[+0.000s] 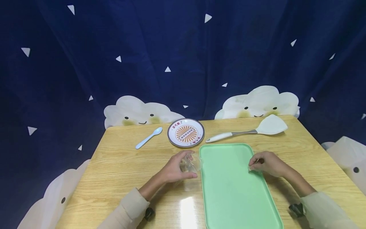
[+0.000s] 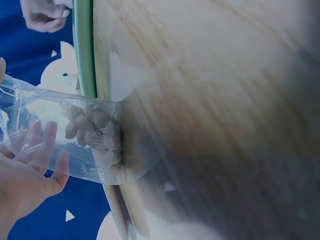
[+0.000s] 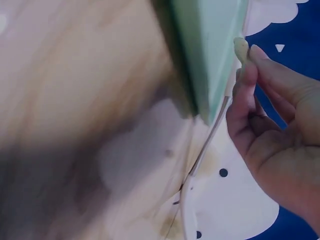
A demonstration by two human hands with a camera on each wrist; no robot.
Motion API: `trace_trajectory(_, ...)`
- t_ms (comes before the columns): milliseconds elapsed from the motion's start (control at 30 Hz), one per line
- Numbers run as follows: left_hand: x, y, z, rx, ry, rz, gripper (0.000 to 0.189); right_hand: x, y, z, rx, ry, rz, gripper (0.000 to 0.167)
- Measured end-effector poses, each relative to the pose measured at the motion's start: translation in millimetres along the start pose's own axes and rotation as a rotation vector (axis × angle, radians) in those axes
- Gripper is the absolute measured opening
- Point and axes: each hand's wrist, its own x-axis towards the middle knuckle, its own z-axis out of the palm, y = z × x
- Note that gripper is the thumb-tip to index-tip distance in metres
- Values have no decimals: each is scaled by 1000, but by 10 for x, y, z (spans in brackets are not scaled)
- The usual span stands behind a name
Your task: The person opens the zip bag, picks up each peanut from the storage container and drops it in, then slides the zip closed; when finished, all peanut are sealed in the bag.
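Note:
My left hand [image 1: 173, 168] holds a clear plastic bag [image 1: 192, 163] beside the left edge of a light green tray [image 1: 228, 187], thumb on the near side and fingers on the far side. Several brown peanuts [image 2: 91, 125] lie in the bag's lower end, seen through the film in the left wrist view. Over the tray's right rim, my right hand [image 1: 268, 163] pinches a small tan peanut [image 3: 241, 49] between thumb and fingertips. In the head view that peanut is mostly hidden by the fingers.
Behind the tray lies a white-headed spatula [image 1: 271, 125] with its handle pointing left. A patterned round plate [image 1: 172, 137] and a light blue spoon [image 1: 148, 138] are on the wooden table [image 1: 114, 171] farther left. A dark blue curtain [image 1: 177, 38] hangs behind.

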Motion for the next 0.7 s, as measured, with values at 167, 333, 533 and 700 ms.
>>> trace_trajectory(167, -7, 4, 1, 2, 4, -4, 86, 92, -151, -2, 48, 80, -29, 7)
trace_trajectory(333, -4, 7, 15, -3, 2, 4, 85, 209, -338, 37, 156, 101, -58, 10)
trace_trajectory(533, 11, -1, 41, 6, -4, 18, 84, 328, -521, 121, 230, 87, -119, 10)
trace_trajectory(700, 15, -9, 44, 8, -5, 17, 86, 438, -691, 203, 287, 50, -138, 13)
